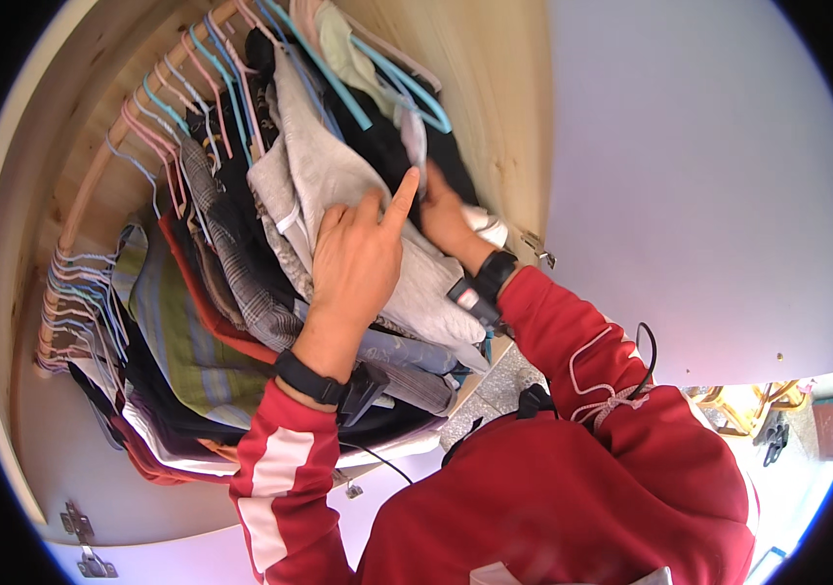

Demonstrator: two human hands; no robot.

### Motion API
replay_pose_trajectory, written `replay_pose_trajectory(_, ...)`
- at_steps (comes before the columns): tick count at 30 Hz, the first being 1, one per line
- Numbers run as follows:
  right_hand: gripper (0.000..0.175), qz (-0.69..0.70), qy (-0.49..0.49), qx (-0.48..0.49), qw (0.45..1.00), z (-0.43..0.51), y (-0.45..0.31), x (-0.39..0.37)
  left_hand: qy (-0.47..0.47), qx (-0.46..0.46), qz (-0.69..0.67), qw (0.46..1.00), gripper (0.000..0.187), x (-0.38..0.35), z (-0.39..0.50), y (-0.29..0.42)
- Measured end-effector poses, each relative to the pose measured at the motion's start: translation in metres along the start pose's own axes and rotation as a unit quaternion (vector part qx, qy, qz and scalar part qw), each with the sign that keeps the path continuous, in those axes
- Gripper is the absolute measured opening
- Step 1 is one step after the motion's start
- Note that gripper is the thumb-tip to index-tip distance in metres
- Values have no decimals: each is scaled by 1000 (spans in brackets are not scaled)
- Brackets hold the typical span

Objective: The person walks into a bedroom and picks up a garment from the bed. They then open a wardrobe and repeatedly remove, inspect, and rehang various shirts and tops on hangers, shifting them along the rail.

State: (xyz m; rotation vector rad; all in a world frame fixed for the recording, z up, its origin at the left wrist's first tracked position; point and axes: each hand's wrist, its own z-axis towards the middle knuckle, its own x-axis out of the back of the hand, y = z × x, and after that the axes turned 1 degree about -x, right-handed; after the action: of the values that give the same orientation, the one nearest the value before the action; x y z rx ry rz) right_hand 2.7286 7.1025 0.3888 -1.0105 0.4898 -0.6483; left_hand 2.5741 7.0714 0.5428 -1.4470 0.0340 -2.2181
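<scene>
My left hand point(359, 256) lies over a light grey garment point(307, 153) on a hanger, back of the hand up. Its thumb stretches away from the other fingers, which bend against the cloth; whether they grip it is hidden. My right hand point(444, 216) is just beyond, among the clothes beside a black garment point(380, 150). Its fingers are blurred and partly covered, close to a pale strip of cloth point(411, 135). That strip hangs down by a light blue plastic hanger point(435, 113). A pale green cloth point(351, 55) hangs above it.
A wooden rail point(98, 164) carries several wire hangers with clothes, including a plaid garment point(223, 227) and a green striped one point(190, 336). The wooden wardrobe side point(504, 95) and open white door point(680, 183) bound the right. A metal hinge point(539, 248) juts out near my right wrist.
</scene>
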Motion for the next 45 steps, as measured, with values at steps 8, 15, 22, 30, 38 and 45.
replay_pose_trajectory(8, 24, 95, -114, -4, 989, -54, -56, -46, -127, 136, 130, 974, 47, -17, 12, -2)
replay_pose_trajectory(15, 26, 71, -132, 37, 988, -51, -38, -27, -217, 191, 187, 939, 40, -38, 19, -10)
replay_pose_trajectory(22, 70, -126, 83, 47, 987, 9, -20, 21, -192, 165, 208, 945, 37, -39, 11, -13)
replay_pose_trajectory(30, 54, -168, -79, -21, 982, 76, -1, 21, -150, 138, 204, 958, 22, -37, 5, -16)
replay_pose_trajectory(38, 28, 6, 61, -79, 995, 89, 19, 66, -180, 143, 183, 956, 21, -36, 3, -20)
replay_pose_trajectory(45, 27, 105, -25, -166, 980, 84, -3, 94, -98, 91, 227, 965, 6, -41, -3, -24)
